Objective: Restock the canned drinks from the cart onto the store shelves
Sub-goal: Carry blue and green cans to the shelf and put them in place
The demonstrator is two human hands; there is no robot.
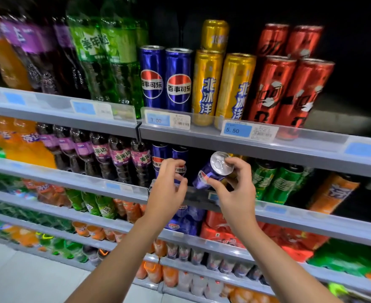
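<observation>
A tilted blue aluminium cola can (pixel 213 171) was pinched by the right hand (pixel 235 193) at frame centre, over the grey metal shelf (pixel 311 217). The left hand (pixel 169 186), fingers loosely curled, touched a standing blue can (pixel 180 158).

My feed: centre sharp round 5.50 price tag (pixel 249 130); left of it bottles (pixel 49 62) motion-blurred; above-right dark; wide-angle edge bowing.

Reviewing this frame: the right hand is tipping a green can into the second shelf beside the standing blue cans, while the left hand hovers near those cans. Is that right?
Not quite. In the head view, the can that the right hand holds tilted at the second shelf is blue, not green. The rest holds: the left hand is by the standing blue cans.
</observation>
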